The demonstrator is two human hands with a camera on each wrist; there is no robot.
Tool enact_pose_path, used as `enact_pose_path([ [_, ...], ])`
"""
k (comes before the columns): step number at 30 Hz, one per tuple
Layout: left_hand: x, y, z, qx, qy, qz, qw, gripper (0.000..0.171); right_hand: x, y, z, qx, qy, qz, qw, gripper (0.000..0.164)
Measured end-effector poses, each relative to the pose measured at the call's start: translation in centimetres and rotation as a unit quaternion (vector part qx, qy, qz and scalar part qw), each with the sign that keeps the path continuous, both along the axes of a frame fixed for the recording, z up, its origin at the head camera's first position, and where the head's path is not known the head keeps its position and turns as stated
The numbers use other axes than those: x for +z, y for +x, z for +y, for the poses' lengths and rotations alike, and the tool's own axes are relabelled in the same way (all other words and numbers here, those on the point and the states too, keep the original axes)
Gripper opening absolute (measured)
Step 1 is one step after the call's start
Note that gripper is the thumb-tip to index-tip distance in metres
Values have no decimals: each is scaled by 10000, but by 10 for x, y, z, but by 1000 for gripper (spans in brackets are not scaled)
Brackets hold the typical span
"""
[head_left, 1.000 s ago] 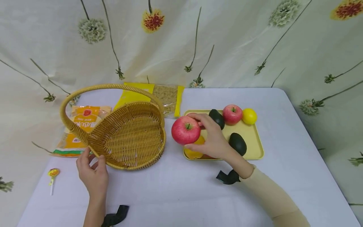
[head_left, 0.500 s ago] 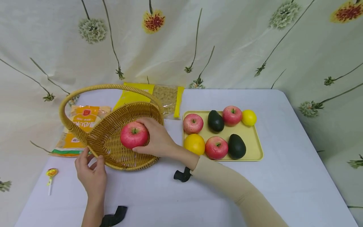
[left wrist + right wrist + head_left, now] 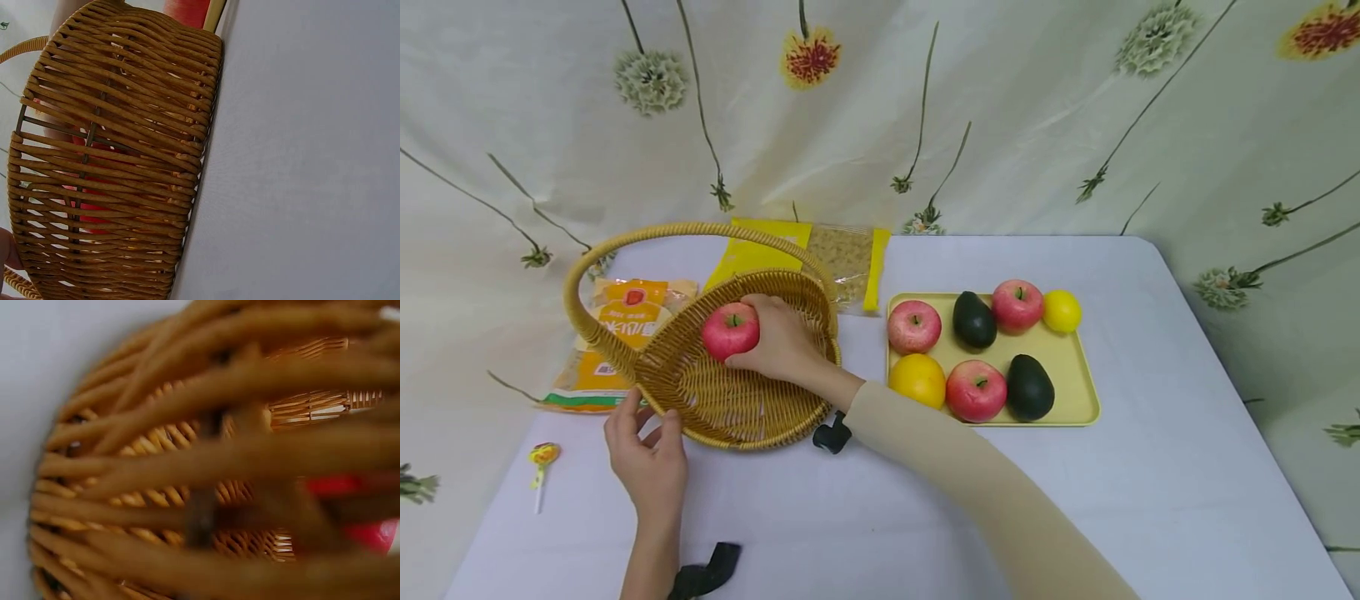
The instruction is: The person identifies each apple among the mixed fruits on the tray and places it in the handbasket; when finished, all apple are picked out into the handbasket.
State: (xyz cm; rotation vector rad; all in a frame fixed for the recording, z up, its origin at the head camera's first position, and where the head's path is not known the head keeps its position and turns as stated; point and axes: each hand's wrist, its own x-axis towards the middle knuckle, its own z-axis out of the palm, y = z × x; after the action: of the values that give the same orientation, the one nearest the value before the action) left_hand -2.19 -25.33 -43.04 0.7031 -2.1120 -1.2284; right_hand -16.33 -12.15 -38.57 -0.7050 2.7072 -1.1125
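Note:
A wicker basket (image 3: 752,408) with a tall arched handle (image 3: 700,229) stands on the left of the table. My left hand (image 3: 649,467) holds its near-left rim between thumb and fingers. Inside the basket, my right hand (image 3: 778,340) grips a red apple (image 3: 730,332) from its right side. Through the weave, the left wrist view shows parts of the apple (image 3: 97,209). In the right wrist view the basket wall (image 3: 187,462) fills the frame, blurred, with bits of the red apple (image 3: 378,536) behind it; the right hand's fingers are mostly hidden there.
Right of the basket, a yellow tray (image 3: 1075,400) carries several apples (image 3: 976,392), two avocados (image 3: 1030,388), an orange (image 3: 917,381) and a lemon (image 3: 1062,312). Behind the basket lie an orange packet (image 3: 632,312) and a yellow packet (image 3: 842,258). A lollipop (image 3: 542,467) lies at left.
My right hand has carried the apple from above the tray leftward into the basket, then a little further left and back. The left hand has stayed at the rim.

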Motion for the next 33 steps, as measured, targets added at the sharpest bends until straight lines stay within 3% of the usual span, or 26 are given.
enact_pose_path([
  [13, -1, 0, 1, 22, -14, -116, 9999, 49, -9, -13, -12, -35, 287, -281, 9992, 78],
  [25, -3, -1, -1, 19, -20, -26, 10000, 49, -15, -14, -14, 542, 441, -113, 9975, 80],
  [33, -2, 0, 0, 13, -87, 49, 9999, 49, -13, -11, -14, 785, 477, -124, 9957, 71],
])
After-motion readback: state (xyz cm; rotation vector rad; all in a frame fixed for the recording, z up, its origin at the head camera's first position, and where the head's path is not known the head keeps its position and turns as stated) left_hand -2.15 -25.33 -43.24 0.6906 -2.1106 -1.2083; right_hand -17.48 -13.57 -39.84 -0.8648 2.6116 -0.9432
